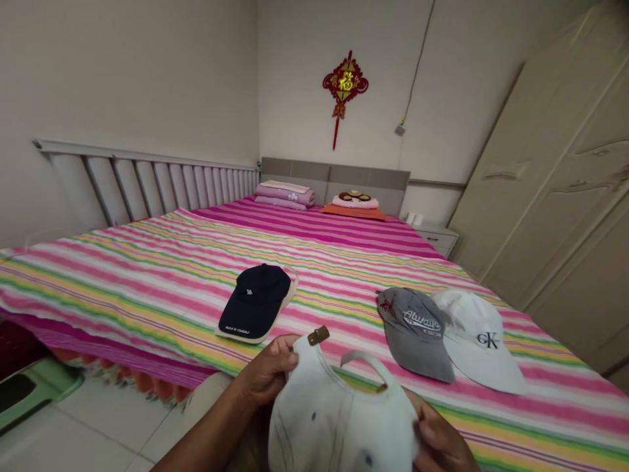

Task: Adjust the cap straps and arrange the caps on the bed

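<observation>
I hold a white cap (339, 419) in front of me, its back strap and brass buckle facing up. My left hand (268, 375) grips its left edge near the buckle. My right hand (442, 439) pinches its right edge, thumb on top. On the striped bed (162, 269) lie three more caps. A navy cap (256, 300) rests on top of a light one just beyond my left hand. A grey cap (417, 331) and a white cap with a dark logo (479, 337) lie side by side to the right, touching.
Folded bedding (285, 194) and pillows (354, 203) sit at the headboard. A cream wardrobe (565, 196) stands along the right. A green stool (29, 390) is on the tiled floor at the lower left. A nightstand (437, 236) is beside the bed.
</observation>
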{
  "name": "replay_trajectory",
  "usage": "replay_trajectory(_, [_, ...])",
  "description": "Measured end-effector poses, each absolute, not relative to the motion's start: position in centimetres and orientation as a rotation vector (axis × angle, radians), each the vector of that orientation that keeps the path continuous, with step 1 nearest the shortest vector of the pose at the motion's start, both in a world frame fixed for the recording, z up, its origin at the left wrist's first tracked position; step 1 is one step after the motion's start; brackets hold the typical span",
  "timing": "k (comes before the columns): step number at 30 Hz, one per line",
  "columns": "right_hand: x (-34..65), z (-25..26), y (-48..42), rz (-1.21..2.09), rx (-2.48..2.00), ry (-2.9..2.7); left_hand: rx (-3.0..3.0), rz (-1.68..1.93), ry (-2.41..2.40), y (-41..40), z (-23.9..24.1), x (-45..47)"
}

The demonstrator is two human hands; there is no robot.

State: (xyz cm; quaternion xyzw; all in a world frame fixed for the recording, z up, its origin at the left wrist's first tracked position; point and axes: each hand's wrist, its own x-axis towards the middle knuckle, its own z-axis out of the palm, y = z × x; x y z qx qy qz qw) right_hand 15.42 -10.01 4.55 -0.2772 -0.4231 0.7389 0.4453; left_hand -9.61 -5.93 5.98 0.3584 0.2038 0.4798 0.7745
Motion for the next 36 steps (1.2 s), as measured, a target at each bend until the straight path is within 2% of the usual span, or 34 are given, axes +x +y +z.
replay_trajectory(4, [15.5,5.4,-10.0,1.955,-0.640,-1.118,0.864,0.958,0.541,-5.7,6.4,-9.4])
replay_trajectory(14, [14.6,6.3,-10.2,1.829,-0.363,-1.036,0.922,0.992,0.606,-5.7,7.0,-7.6])
replay_trajectory(29, [14.1,8.1,-9.5,1.884,-0.269,-0.987,0.974,1.024,0.388,-5.6,6.7,-5.9])
replay_trajectory(36, [14.0,9.8,-8.8,1.913,-0.360,-1.169,0.990,1.037,0.341,-5.9,7.1,-5.0])
